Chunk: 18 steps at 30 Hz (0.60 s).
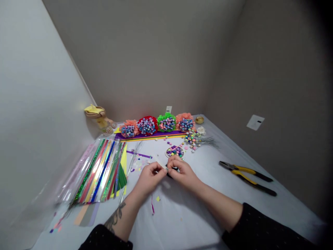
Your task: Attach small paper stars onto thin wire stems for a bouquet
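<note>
My left hand (151,176) and my right hand (182,171) meet above the white tablecloth, both closed with thumbs and fingertips pinched together. Between them is a small pale paper strip (163,166), mostly covered by the fingers. A dark object (178,169) shows under and behind my right hand; its kind is hidden. Just beyond the fingertips sits a round dish (166,152) full of small folded paper stars (174,150) in purple, pink and other colours. Paper scraps (158,198) lie near my left wrist.
Yellow-and-black pliers (244,173) lie at right. Plastic sleeves of shiny paper strips (100,170) cover the left side. Star-filled flower bunches (147,125) line the back, before purple strips (156,134). Wired stars (192,139) lie back right, a basket (95,111) back left. Walls border the table.
</note>
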### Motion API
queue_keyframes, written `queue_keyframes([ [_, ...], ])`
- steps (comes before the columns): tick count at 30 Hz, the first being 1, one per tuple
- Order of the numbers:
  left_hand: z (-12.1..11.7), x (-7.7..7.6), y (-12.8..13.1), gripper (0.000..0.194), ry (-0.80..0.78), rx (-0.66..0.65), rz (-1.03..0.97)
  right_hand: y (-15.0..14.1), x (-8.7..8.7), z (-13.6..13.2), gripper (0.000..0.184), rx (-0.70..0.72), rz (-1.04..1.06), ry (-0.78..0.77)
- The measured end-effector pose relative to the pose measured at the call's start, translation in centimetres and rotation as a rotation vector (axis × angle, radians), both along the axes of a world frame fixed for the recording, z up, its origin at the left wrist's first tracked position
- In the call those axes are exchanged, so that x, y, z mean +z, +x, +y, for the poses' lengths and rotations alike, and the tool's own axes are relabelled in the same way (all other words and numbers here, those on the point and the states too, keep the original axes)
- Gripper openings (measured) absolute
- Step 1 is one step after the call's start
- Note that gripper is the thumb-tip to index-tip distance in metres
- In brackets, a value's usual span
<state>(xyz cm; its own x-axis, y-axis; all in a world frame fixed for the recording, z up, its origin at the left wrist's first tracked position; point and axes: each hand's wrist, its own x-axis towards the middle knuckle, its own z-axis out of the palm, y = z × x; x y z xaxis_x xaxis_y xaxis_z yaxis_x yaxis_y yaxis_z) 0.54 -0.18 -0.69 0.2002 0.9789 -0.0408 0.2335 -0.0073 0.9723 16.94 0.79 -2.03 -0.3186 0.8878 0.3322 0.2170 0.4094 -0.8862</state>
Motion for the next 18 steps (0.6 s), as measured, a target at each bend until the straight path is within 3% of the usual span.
queue_keyframes([
  [7, 0.1, -0.7, -0.5, 0.021, -0.073, -0.084, -0.010, 0.5, -0.2, 0.7, 0.015, 0.157, 0.022, -0.090],
  [13, 0.2, -0.5, -0.2, 0.016, -0.008, -0.033, -0.078, 0.2, -1.0, 0.6, 0.013, 0.117, 0.030, -0.096],
  [18, 0.2, -0.3, -0.1, 0.021, -0.025, -0.085, -0.090, 0.1, -1.0, 0.6, 0.017, 0.099, 0.070, -0.185],
])
